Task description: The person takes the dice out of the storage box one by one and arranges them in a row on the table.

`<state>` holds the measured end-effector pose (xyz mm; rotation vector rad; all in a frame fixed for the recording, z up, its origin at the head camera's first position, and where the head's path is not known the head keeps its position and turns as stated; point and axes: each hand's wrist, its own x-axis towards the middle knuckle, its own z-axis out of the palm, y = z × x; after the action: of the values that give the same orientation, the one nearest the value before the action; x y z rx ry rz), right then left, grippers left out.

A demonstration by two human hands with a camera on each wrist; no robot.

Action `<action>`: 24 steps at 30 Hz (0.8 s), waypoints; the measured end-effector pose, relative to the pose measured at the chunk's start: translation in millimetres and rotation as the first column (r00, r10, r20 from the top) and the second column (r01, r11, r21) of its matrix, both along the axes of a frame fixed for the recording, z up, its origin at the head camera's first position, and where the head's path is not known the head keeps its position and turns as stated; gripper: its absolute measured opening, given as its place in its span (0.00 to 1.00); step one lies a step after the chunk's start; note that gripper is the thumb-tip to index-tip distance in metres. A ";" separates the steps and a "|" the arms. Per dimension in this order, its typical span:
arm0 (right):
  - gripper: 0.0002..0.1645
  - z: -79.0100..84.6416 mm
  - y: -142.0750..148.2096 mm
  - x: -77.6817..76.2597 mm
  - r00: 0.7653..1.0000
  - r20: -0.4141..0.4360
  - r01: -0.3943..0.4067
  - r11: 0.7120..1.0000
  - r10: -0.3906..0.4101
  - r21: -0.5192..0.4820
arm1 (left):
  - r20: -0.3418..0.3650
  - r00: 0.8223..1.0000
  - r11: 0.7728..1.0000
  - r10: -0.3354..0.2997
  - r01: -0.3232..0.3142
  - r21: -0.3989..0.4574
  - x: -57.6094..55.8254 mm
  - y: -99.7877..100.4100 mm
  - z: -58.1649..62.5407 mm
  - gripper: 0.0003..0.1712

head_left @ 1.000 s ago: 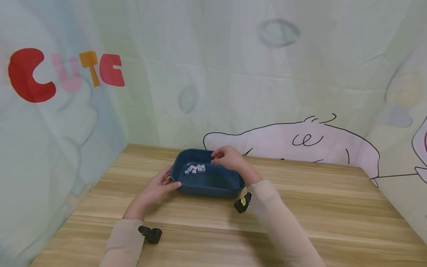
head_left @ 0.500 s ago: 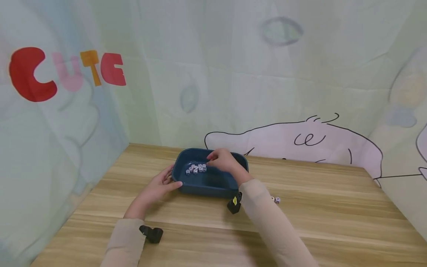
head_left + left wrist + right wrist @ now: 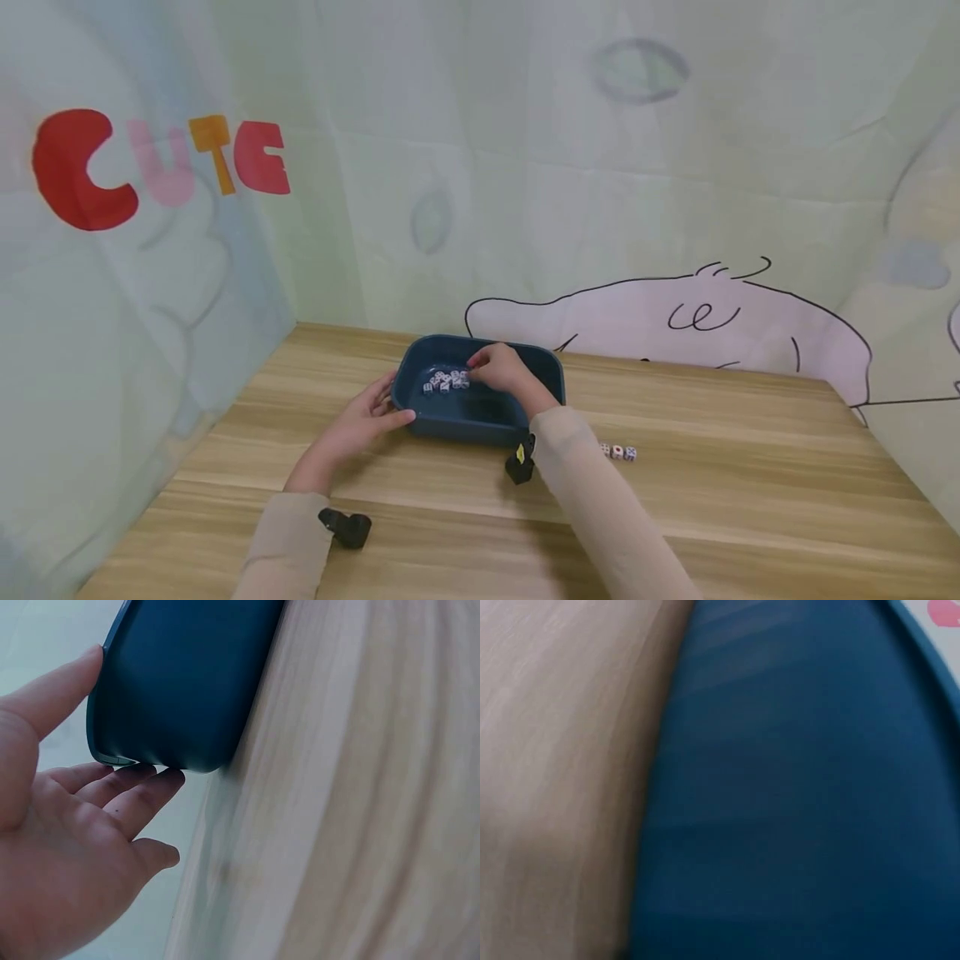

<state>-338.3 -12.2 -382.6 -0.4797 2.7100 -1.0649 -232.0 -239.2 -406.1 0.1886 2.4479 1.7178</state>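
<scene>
On my feed I see a cloth-screened booth (image 3: 360,208): pale printed fabric (image 3: 525,200) runs along the left, far and right sides of a wood-grain desk (image 3: 750,467), with CUTE lettering (image 3: 82,192) at left. Home or studio, I can't tell.

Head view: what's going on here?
A person's left grip holds a tub by its near left corner, between thumb and fingers. The right grip is inside, fingertips at a cluster of dice; whether it pinches one can't be told. Three more dice show on the table beside the right sleeve.
</scene>
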 end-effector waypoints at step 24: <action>0.12 -14.6 -6.5 0.2 0.998 0.023 0.054 0.998 -0.055 0.041 | -0.018 1.000 1.000 -0.006 0.006 -0.009 2.4 0.1 0.2 0.51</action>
<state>-338.1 -18.7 -397.2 -0.3864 2.7319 -1.0209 -229.7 -239.1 -406.0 0.2113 2.4649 1.7105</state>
